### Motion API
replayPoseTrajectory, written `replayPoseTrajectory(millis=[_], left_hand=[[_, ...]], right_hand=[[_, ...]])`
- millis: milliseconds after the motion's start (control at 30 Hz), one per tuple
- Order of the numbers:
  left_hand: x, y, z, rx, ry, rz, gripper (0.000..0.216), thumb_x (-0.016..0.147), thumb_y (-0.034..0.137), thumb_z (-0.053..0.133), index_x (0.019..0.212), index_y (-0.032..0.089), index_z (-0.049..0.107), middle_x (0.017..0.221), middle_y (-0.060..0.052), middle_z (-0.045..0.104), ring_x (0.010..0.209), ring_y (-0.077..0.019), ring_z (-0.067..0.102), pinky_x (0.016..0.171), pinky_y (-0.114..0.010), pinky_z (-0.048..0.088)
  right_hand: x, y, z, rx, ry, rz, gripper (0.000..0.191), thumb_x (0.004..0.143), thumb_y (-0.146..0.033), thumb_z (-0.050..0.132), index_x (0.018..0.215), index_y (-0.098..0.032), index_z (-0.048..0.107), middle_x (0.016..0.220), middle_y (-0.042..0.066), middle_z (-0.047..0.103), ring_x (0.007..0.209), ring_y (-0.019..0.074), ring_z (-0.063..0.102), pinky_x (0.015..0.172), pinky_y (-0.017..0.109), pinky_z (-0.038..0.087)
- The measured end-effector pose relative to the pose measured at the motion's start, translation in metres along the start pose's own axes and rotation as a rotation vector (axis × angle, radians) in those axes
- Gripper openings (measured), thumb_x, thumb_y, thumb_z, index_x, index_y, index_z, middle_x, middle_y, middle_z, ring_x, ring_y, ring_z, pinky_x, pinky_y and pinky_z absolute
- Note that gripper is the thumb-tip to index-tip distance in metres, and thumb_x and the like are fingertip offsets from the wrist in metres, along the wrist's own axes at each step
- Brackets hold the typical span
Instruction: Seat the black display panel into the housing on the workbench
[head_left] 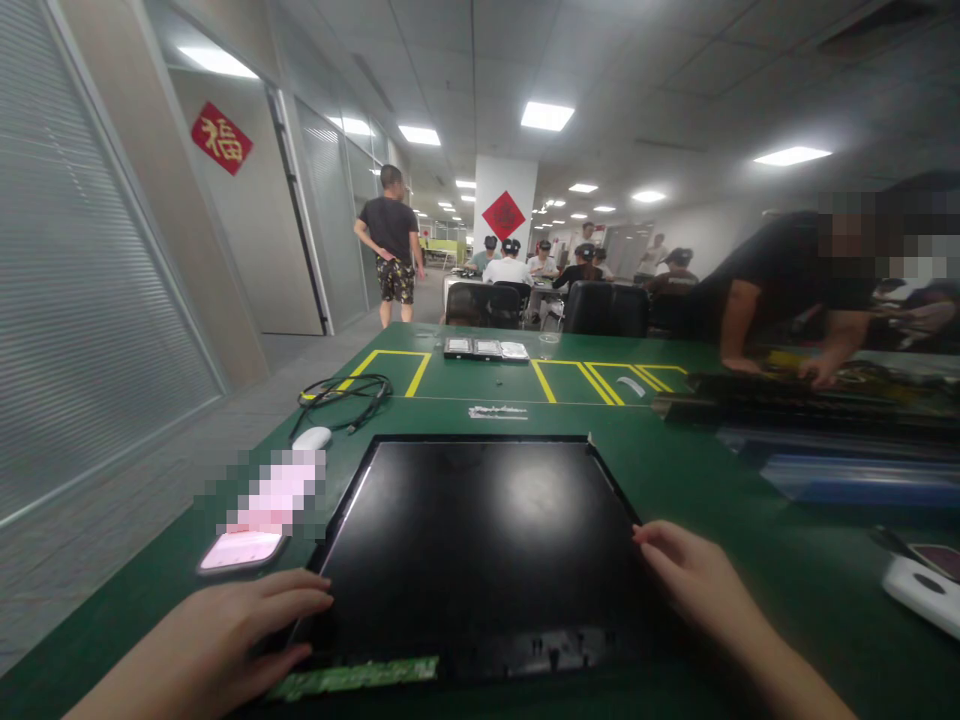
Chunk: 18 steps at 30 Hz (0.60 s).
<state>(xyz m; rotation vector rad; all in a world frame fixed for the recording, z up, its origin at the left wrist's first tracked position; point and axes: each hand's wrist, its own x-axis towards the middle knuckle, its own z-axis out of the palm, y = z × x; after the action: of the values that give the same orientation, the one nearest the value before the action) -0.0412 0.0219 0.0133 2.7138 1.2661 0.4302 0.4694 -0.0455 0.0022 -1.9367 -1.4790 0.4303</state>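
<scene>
A black LCD screen panel (pixel 480 540) in a thin black frame lies on the green table in front of me. My left hand (pixel 255 620) is at the panel's left edge, fingers over the rim and thumb lower down near a green circuit board strip (pixel 360 677). That strip runs along the panel's near edge. On the opposite side, my right hand (pixel 686 565) pinches the right edge between thumb and fingers. The undersides of both grips are hidden.
Left of the panel lie a lit phone (pixel 244 548), a white mouse (pixel 312 439) and a coiled black cable (pixel 349 400). Hard drives (pixel 486 349) sit at the far edge. A co-worker (pixel 787 280) leans over dark parts at right. A white device (pixel 926 590) lies nearer.
</scene>
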Motion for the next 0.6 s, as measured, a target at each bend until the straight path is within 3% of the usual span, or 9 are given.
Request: replayPoseTrajectory(millis=[67,367,600], left_hand=[[0.000,-0.003,-0.001,0.001,-0.079,0.013,0.036,0.078,0.025,0.067,0.110,0.040,0.077,0.111,0.002,0.081,0.095,-0.0226,0.078,0.081,-0.025,0.060],[-0.001,-0.002,-0.001,-0.047,-0.080,-0.032,0.034,0.079,0.027,0.069,0.108,0.043,0.077,0.111,0.004,0.081,0.095,-0.0228,0.078,0.081,-0.025,0.059],[0.000,-0.015,0.008,-0.021,0.091,-0.134,0.030,0.076,0.046,0.073,0.105,0.042,0.078,0.117,0.003,0.079,0.102,-0.0262,0.075,0.087,-0.032,0.059]], right_hand=[[0.000,0.000,0.000,-0.008,-0.013,0.012,0.026,0.080,-0.042,0.052,0.081,-0.026,0.073,0.097,0.003,0.079,0.088,0.0260,0.072,0.072,0.035,0.054],[-0.001,-0.003,-0.001,0.010,-0.005,0.014,0.026,0.079,-0.043,0.054,0.080,-0.027,0.074,0.093,0.002,0.079,0.079,0.0238,0.072,0.068,0.033,0.054],[0.000,0.001,0.000,0.027,0.000,0.007,0.025,0.079,-0.042,0.055,0.082,-0.026,0.074,0.094,0.003,0.079,0.085,0.0249,0.072,0.072,0.033,0.054]])
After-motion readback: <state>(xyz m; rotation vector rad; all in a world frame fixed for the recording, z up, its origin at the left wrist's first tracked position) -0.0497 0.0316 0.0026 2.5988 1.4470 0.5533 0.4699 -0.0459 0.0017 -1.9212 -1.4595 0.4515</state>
